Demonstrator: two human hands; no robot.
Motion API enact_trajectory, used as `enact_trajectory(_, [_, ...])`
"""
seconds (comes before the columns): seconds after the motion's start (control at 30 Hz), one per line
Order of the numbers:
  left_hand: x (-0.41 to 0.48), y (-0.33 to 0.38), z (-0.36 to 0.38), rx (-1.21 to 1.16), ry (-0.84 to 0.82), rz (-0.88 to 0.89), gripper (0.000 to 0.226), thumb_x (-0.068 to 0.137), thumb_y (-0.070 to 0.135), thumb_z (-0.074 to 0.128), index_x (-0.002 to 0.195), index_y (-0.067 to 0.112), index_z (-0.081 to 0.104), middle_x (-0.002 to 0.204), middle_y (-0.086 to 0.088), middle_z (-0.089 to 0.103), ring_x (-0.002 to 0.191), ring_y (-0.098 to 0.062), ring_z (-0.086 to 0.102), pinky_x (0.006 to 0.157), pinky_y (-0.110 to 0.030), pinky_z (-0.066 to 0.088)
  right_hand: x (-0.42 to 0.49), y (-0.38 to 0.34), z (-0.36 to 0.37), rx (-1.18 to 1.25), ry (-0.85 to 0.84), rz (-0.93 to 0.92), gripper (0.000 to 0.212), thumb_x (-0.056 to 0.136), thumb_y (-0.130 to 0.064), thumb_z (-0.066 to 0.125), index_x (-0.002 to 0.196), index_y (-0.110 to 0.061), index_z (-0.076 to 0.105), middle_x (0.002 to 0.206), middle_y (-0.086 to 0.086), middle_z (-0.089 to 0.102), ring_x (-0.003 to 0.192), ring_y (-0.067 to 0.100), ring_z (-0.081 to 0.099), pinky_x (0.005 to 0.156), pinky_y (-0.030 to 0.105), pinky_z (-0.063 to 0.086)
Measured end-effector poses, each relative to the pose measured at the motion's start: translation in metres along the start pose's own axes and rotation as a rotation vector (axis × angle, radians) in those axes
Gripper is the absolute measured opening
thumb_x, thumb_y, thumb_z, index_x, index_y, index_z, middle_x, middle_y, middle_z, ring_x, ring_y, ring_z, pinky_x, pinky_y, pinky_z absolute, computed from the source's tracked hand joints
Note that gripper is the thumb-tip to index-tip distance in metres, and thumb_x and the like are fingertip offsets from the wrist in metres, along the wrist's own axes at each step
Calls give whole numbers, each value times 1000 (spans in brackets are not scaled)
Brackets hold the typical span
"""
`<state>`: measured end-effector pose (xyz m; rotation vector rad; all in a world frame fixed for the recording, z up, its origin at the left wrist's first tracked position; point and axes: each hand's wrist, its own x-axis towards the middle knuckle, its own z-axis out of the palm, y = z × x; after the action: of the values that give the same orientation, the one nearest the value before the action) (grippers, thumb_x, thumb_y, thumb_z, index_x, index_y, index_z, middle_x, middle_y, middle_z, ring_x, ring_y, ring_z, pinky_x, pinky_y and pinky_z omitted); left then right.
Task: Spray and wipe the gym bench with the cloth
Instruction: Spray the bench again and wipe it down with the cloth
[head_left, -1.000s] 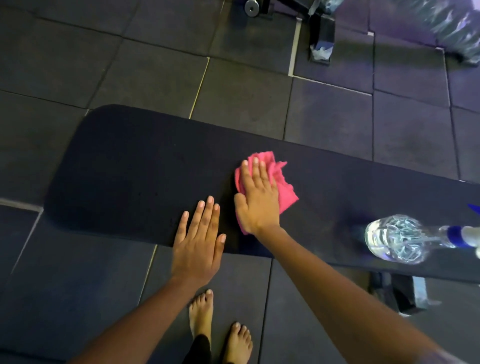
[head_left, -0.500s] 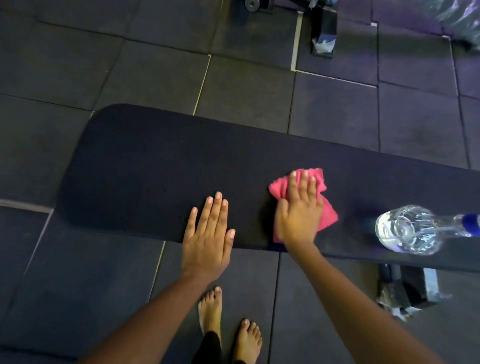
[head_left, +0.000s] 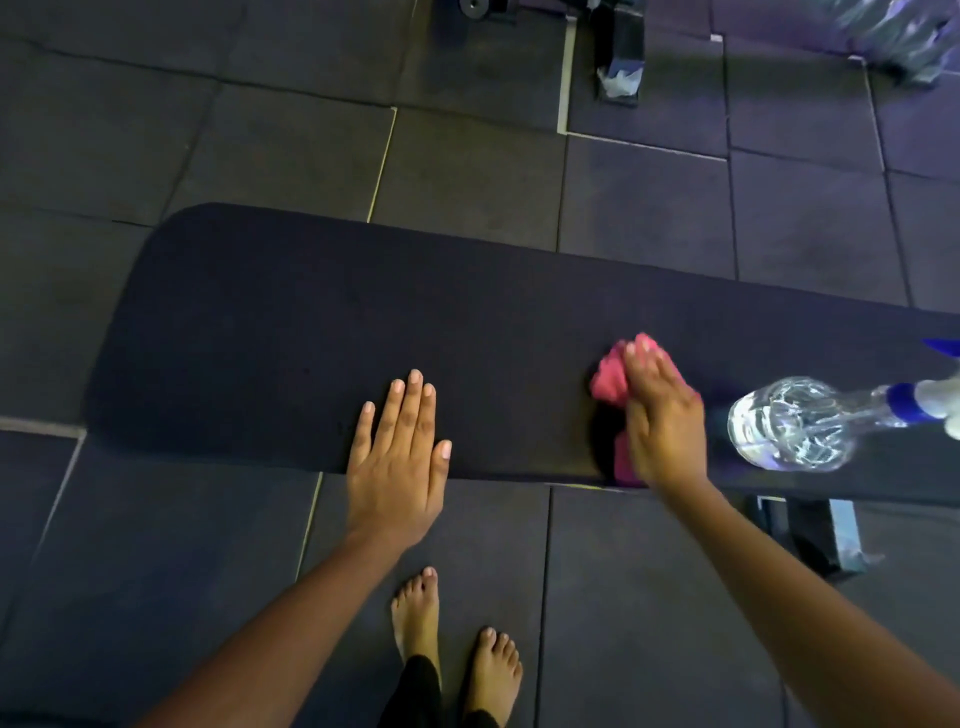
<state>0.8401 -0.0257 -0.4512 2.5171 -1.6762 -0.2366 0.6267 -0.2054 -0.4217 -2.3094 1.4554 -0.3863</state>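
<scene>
A long black padded gym bench (head_left: 311, 322) lies across the view from 9 o'clock to 3 o'clock, above dark square rubber floor tiles (head_left: 260, 130). The left hand (head_left: 397, 462) rests flat on the bench's near edge, at about 6 o'clock of the pad, with the four fingers straight and close together and the thumb a little apart.

The right hand (head_left: 662, 421) presses on a crumpled pink cloth (head_left: 610, 379). Its fingers are straight and together, blurred by motion, and the cloth shows at 10 o'clock and 7 o'clock of the hand. At 3 o'clock of this hand, just beside it, a clear plastic spray bottle with a blue collar and white head (head_left: 789, 431) stands on the bench. The bottle wall shows only bright reflections.

Since half a second ago, the right hand and the cloth have moved along the pad toward 3 o'clock, closer to the bottle. The left hand has kept its place.

Two bare feet (head_left: 415, 613) stand on the tiles at 6 o'clock. A metal bench foot (head_left: 826, 535) shows under the pad at 4 o'clock.
</scene>
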Motion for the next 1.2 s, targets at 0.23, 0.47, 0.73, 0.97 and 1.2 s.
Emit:
enact_trajectory(0.23, [-1,2,0,-16,15,-21,58,99,36,15,149,8,19,158,-7,17,146,-21,13,117,-45,15,-21,-61,29,101,-131,-172,67,70,1,41,137,-5,50,151,18,37,146,33,23,115,45,29])
enact_trajectory(0.47, [-2,3,-6,-34,6,-11,58,99,37,15,148,8,22,157,-8,20,146,-23,16,117,-46,16,-57,-44,-21,606,-205,11,58,80,16,40,129,-9,58,137,5,57,135,10,44,117,22,25])
enact_trajectory(0.73, [10,5,-15,-53,28,5,58,97,40,27,142,4,37,150,-12,36,139,-27,33,116,-51,18,1,-11,-8,52,-143,115,80,84,-4,53,153,-16,13,162,8,5,149,30,-7,122,40,0])
enact_trajectory(0.97, [5,2,-19,-95,-21,43,61,98,42,21,147,6,25,156,-10,21,145,-24,16,118,-46,18,-25,-23,7,189,-76,180,86,69,15,51,147,-13,31,158,11,20,148,23,4,123,36,3])
enact_trajectory(1.2, [-14,-12,-21,-158,-15,63,55,99,40,22,143,10,38,153,-6,32,143,-21,25,114,-49,20,-59,-87,36,323,-174,44,89,69,14,50,149,-18,26,159,0,13,149,17,0,118,22,-7])
